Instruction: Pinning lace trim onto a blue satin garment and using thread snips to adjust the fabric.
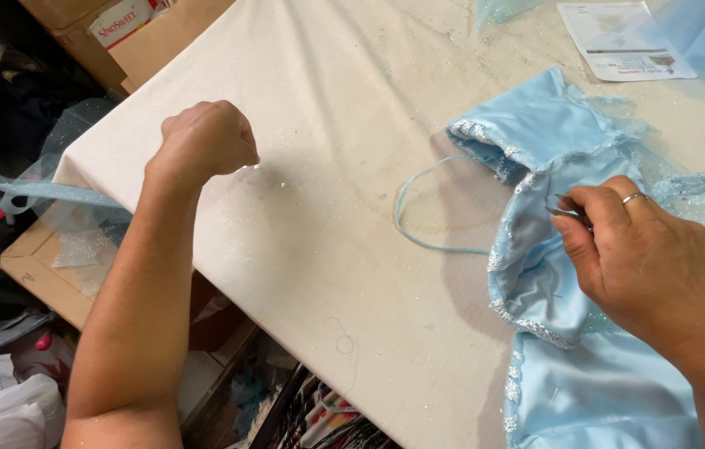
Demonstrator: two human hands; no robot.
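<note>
The light blue garment [552,249] lies at about four o'clock on the cream-covered desk [336,166], its glittery trimmed edge folded back. The right hand [643,258] rests on it, fingers pinching a small metal tool [564,212] against the fabric. At ten o'clock the left hand [203,141] is curled into a closed fist, apparently holding nothing. A thin blue cord [419,216] loops at the garment's nine o'clock. The satin looks soft, light and slippery, best gripped at the stiffer trimmed hem.
</note>
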